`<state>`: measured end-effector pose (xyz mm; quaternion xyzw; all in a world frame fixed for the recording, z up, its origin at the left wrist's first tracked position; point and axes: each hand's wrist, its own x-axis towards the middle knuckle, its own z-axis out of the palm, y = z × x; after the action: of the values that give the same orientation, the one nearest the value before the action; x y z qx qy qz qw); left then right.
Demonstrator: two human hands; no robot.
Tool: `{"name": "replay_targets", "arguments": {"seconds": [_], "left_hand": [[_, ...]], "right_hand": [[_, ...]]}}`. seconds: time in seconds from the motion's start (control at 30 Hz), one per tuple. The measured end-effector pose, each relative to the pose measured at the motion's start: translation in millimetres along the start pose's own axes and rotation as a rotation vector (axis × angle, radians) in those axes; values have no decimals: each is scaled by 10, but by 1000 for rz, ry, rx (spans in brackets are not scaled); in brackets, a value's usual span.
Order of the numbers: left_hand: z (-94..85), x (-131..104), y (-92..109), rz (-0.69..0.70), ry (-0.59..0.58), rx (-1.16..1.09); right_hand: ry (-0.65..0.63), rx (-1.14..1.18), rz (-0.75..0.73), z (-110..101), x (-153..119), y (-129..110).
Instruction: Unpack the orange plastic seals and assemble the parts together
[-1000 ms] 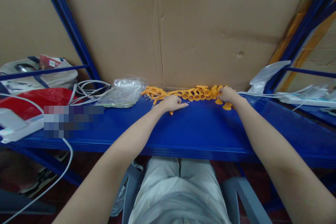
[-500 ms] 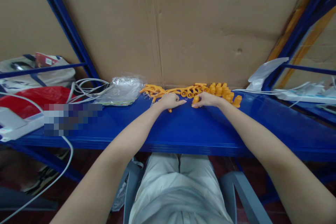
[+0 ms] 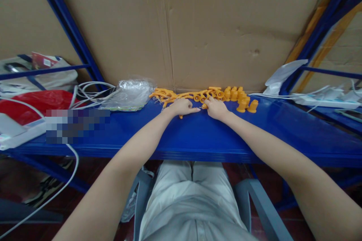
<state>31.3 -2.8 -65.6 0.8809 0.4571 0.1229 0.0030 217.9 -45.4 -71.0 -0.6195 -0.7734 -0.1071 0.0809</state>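
Note:
My left hand [image 3: 183,107] is closed round an orange branch-shaped piece, whose tip [image 3: 181,116] pokes out below the fingers. A thin metal chain [image 3: 199,108] shows at the end of its thumb. Close beside it, my right hand [image 3: 217,109] grips an orange bell-shaped piece [image 3: 204,106] by the thumb and fingers, its open mouth towards me. The two hands nearly meet, and I cannot tell whether chain and bell are joined. Behind them lie orange branch-like pieces with chains [image 3: 162,93] and several bells with open mouths [image 3: 197,98].
Several orange bells [image 3: 252,106] stand upright to the right on the blue table [image 3: 198,139]. Left are clear plastic bags [image 3: 131,96], white cables [image 3: 94,87], a red bag [image 3: 36,106] and a white power strip [image 3: 21,135]. A cardboard wall [image 3: 212,37] rises behind.
My right hand has moved slightly back and turned, bringing its bell towards the left hand with the mouth now facing me. The left hand stays nearly in place.

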Motion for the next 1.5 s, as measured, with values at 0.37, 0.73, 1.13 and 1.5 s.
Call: {"name": "replay_targets", "arguments": {"seconds": [0.37, 0.73, 1.13, 1.5], "left_hand": [[-17, -4, 51, -35, -73, 40], [15, 14, 12, -36, -47, 10], [-296, -97, -89, -138, -86, 138], [-134, -89, 107, -203, -46, -98]], "right_hand": [[-82, -54, -63, -62, -32, 140], [-22, 128, -128, -13, 28, 315], [31, 226, -296, 119, 59, 249], [161, 297, -235, 164, 87, 355]]}}
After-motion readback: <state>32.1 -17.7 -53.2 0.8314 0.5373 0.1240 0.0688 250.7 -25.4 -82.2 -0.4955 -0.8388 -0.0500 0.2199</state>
